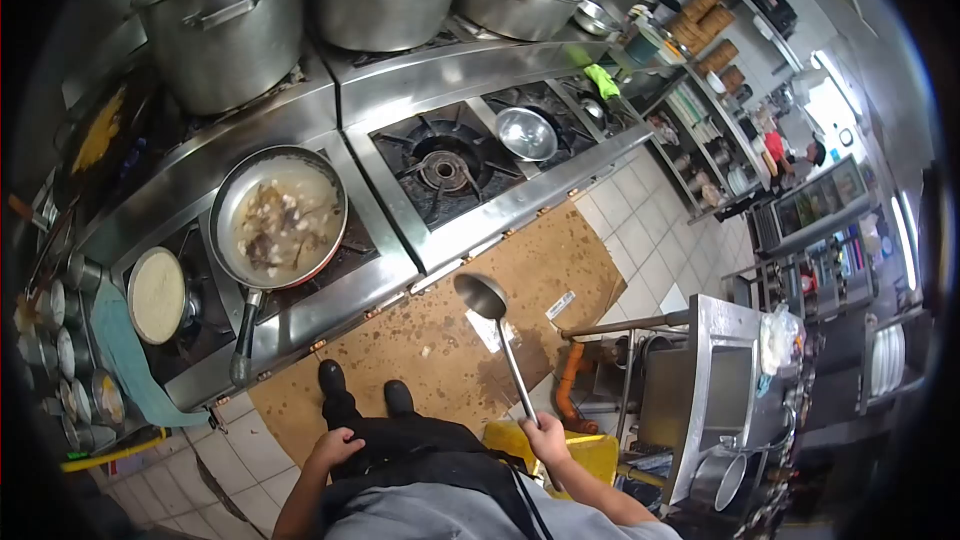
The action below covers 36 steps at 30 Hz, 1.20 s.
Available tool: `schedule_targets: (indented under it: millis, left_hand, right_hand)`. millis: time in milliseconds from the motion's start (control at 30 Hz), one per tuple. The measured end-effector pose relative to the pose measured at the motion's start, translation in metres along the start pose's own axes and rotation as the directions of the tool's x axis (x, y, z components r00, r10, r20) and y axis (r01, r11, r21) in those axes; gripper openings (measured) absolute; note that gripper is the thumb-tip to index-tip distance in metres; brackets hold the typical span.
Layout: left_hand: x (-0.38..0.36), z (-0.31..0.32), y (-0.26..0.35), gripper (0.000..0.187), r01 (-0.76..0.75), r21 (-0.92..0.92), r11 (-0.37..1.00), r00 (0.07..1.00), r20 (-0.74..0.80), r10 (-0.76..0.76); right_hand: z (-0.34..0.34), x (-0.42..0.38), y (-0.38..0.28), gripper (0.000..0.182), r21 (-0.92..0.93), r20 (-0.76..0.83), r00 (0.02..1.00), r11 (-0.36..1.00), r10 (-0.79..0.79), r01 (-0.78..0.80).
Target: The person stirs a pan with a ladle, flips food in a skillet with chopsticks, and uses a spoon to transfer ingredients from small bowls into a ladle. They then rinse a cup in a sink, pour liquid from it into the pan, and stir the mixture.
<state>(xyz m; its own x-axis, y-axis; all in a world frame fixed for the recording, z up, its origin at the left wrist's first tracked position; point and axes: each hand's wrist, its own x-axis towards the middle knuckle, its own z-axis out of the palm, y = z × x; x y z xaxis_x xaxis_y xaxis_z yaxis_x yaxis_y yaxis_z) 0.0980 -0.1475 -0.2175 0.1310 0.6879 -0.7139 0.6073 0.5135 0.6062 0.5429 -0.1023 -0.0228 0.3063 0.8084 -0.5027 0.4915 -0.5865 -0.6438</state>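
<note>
My right hand (545, 438) is closed around the long handle of a metal ladle (482, 296), whose bowl points away from me over the brown floor mat. Held low beside the black apron (420, 455), my left hand (336, 448) has its fingers curled in, and nothing shows in it. Ahead on the stove sits a frying pan (280, 215) with pale liquid and light and brown pieces of food; its black handle (246, 338) sticks out toward me. Left of it, a round pan (157, 296) holds a smooth cream-coloured content. Neither hand touches the pans.
Large steel pots (225, 40) line the raised back burners. A metal bowl (526, 134) rests on a right-hand burner. Small containers (70, 385) stand at far left. A steel sink unit (705, 390) and a yellow bin (590, 460) are close at right. Another person (805, 162) is far back.
</note>
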Motion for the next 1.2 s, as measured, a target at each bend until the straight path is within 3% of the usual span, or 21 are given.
schedule_targets:
  millis: [100, 167, 233, 300, 367, 433, 567, 700, 767, 800, 833, 967, 1000, 1067, 1200]
  left_hand:
    - [-0.02, -0.012, 0.003, 0.056, 0.05, -0.001, 0.999, 0.997, -0.063, -0.05]
    - [-0.026, -0.019, -0.016, 0.05, 0.005, -0.188, 0.982, 0.989, -0.143, -0.032]
    - [-0.067, -0.064, 0.054, 0.046, 0.095, -0.071, 0.993, 0.983, -0.153, -0.105]
    - [-0.08, -0.079, 0.051, 0.046, 0.074, 0.111, 0.991, 0.95, -0.312, -0.036]
    - [-0.099, -0.092, 0.061, 0.048, 0.042, 0.045, 0.998, 0.922, -0.387, -0.021]
    - [-0.113, -0.096, 0.066, 0.049, 0.039, -0.044, 0.998, 0.886, -0.461, -0.055]
    - [-0.152, -0.099, 0.09, 0.053, 0.004, -0.164, 0.986, 0.838, -0.538, -0.093]
    - [-0.182, -0.093, 0.081, 0.049, -0.011, -0.256, 0.967, 0.834, -0.535, -0.132]
    - [-0.196, -0.093, 0.072, 0.044, 0.016, -0.21, 0.978, 0.817, -0.561, -0.134]
    - [-0.202, -0.095, 0.069, 0.044, 0.02, -0.225, 0.974, 0.808, -0.571, -0.148]
    - [-0.208, -0.101, 0.066, 0.04, -0.001, -0.251, 0.968, 0.774, -0.614, -0.158]
    - [-0.227, -0.128, 0.043, 0.024, -0.044, -0.301, 0.952, 0.664, -0.721, -0.198]
    - [-0.228, -0.134, 0.037, 0.02, -0.067, -0.25, 0.966, 0.611, -0.776, -0.158]
    - [-0.235, -0.153, 0.028, 0.02, -0.071, -0.261, 0.963, 0.649, -0.745, -0.154]
    - [-0.236, -0.184, -0.006, 0.021, -0.075, -0.232, 0.97, 0.734, -0.672, -0.104]
  right_hand:
    - [-0.002, 0.012, -0.057, 0.027, 0.026, 0.096, 0.984, 0.989, -0.15, 0.148]
    - [-0.002, 0.015, -0.109, 0.025, 0.125, 0.202, 0.967, 0.983, -0.156, 0.133]
    - [0.002, 0.031, -0.145, 0.023, 0.206, 0.299, 0.912, 0.952, -0.281, 0.226]
    - [0.016, 0.047, -0.185, 0.022, 0.171, 0.31, 0.831, 0.887, -0.461, 0.429]
    - [0.032, 0.05, -0.235, 0.026, 0.175, 0.374, 0.803, 0.886, -0.464, 0.43]
    - [0.061, 0.072, -0.263, 0.031, 0.052, 0.382, 0.723, 0.795, -0.575, 0.605]
    - [0.106, 0.091, -0.312, 0.039, -0.225, 0.413, 0.694, 0.672, -0.589, 0.705]
    - [0.137, 0.108, -0.322, 0.035, -0.243, 0.446, 0.673, 0.643, -0.59, 0.726]
    - [0.14, 0.112, -0.326, 0.033, -0.222, 0.507, 0.712, 0.725, -0.485, 0.652]
    - [0.135, 0.105, -0.323, 0.033, -0.316, 0.471, 0.685, 0.619, -0.556, 0.719]
    - [0.126, 0.088, -0.329, 0.032, -0.404, 0.442, 0.639, 0.496, -0.629, 0.768]
    - [0.129, 0.067, -0.326, 0.03, -0.489, 0.32, 0.651, 0.469, -0.688, 0.736]
    - [0.129, 0.064, -0.327, 0.03, -0.417, 0.34, 0.643, 0.502, -0.686, 0.757]
    - [0.134, 0.059, -0.329, 0.031, -0.344, 0.354, 0.653, 0.557, -0.669, 0.756]
    - [0.162, 0.046, -0.332, 0.035, -0.466, 0.296, 0.74, 0.586, -0.603, 0.663]
